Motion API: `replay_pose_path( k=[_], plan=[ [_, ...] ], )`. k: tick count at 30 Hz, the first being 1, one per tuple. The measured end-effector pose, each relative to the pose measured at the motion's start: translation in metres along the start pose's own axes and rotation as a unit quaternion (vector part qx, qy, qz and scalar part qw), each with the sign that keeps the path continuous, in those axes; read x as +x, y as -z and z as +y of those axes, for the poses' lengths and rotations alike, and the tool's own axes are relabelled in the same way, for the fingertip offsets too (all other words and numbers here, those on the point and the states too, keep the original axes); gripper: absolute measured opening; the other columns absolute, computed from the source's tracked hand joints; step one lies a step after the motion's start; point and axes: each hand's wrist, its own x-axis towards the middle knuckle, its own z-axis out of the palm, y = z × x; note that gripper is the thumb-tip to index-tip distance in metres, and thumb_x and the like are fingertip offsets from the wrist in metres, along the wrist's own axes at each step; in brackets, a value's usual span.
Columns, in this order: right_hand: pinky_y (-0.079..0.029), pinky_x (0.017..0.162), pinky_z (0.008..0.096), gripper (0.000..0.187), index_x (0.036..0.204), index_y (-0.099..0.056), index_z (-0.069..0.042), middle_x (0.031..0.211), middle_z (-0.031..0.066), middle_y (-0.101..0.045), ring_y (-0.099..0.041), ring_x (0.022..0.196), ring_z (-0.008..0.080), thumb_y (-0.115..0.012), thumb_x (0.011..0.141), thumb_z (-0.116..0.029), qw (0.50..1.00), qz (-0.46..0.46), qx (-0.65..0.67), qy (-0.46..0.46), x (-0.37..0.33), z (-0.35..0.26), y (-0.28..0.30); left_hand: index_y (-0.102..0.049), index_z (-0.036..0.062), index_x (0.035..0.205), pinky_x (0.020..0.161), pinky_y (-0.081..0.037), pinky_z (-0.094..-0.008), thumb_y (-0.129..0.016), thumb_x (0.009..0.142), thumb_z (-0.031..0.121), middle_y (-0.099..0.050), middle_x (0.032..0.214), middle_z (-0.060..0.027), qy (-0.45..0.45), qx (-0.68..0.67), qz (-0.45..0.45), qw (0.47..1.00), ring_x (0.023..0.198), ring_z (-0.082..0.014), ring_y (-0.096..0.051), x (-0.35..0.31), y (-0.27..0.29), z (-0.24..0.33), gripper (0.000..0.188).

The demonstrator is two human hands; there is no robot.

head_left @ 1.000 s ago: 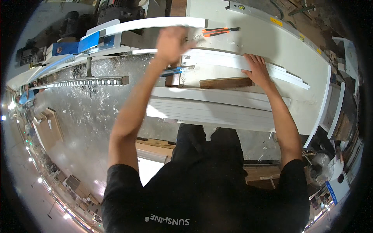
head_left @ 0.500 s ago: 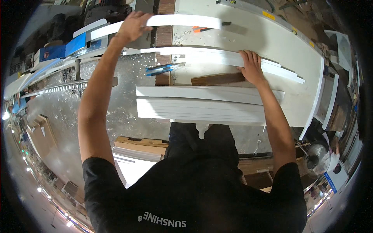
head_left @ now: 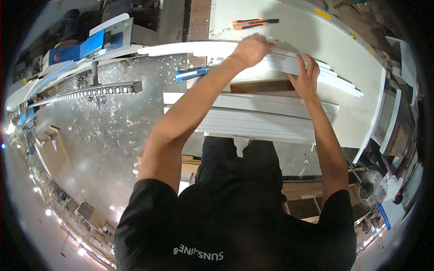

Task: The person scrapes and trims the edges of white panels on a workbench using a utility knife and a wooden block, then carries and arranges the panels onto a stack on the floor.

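Observation:
Several long white strips lie side by side across the worktable, their right ends stepped. My left hand has its fingers curled over the far edge of these strips, at a white strip that reaches left past the table edge. The hand covers part of that strip. My right hand rests on the strips nearer their right ends, fingers spread and thumb apart. Just below the strips lies a dark brown wooden piece, touched or nearly touched by my right thumb.
An orange-and-black utility knife lies on the far side of the table. A blue cutter sits at the left edge. White boards are stacked nearest me. A long level runs along the far edge; a blue-and-grey machine stands left.
My left hand has come right and nearer, from the far left to the strips. The separate white strip it held now lies against the others. My right hand's fingers have spread.

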Motion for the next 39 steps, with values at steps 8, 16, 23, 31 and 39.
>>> replay_pose_path(
  k=[8,16,23,31,39],
  plan=[
    [-0.023,0.13,0.0588,0.107,0.166,-0.031,-0.018,0.164,0.0092,-0.037,-0.035,0.152,0.0365,-0.091,0.079,-0.03,0.99,-0.141,0.005,-0.015,0.007,0.046,0.024,-0.069,0.0062,0.131,0.117,-0.039,-0.0518,-0.081,0.09,0.033,-0.068,0.129,-0.017,0.114,0.066,0.198,0.971,0.125,-0.0366,-0.059,-0.106,0.056,-0.049,0.05],
    [-0.026,0.129,0.055,0.11,0.167,-0.031,-0.016,0.167,0.0125,-0.035,-0.032,0.153,0.0409,-0.093,0.076,-0.023,0.988,-0.147,0.021,-0.041,-0.004,0.078,0.031,-0.043,-0.0012,0.158,0.121,-0.039,-0.0481,-0.082,0.095,0.04,-0.05,0.154,-0.0269,0.479,-0.022,0.266,0.836,0.141,-0.0404,-0.051,-0.259,0.122,-0.186,0.085],
    [-0.021,0.131,0.0583,0.113,0.167,-0.027,-0.014,0.166,0.0136,-0.036,-0.032,0.155,0.0372,-0.093,0.076,-0.023,0.983,-0.172,-0.031,-0.05,-0.005,0.089,0.035,-0.028,-0.0071,0.162,0.121,-0.039,-0.0391,-0.087,0.093,0.026,-0.05,0.155,-0.0239,0.406,-0.39,0.287,0.775,0.14,-0.0274,-0.051,-0.222,0.064,-0.154,0.097],
    [-0.022,0.131,0.055,0.11,0.167,-0.027,-0.014,0.166,0.015,-0.037,-0.032,0.155,0.0366,-0.092,0.078,-0.022,0.975,-0.214,-0.04,-0.048,-0.001,0.087,0.049,-0.03,-0.0085,0.164,0.125,-0.033,-0.0363,-0.055,0.103,0.002,-0.042,0.166,-0.0261,0.383,-0.423,0.246,0.784,0.153,-0.0292,-0.043,-0.175,0.049,-0.078,0.066],
    [-0.027,0.129,0.0515,0.109,0.164,-0.032,-0.009,0.16,0.0185,-0.044,-0.038,0.151,0.0378,-0.093,0.075,-0.022,0.975,-0.22,-0.006,0.0,0.019,0.063,0.039,-0.024,-0.0075,0.166,0.132,-0.022,-0.0368,-0.035,0.096,-0.008,-0.027,0.175,-0.0214,0.345,-0.527,0.264,0.73,0.162,-0.029,-0.027,-0.147,0.058,-0.026,0.071]
  ],
)
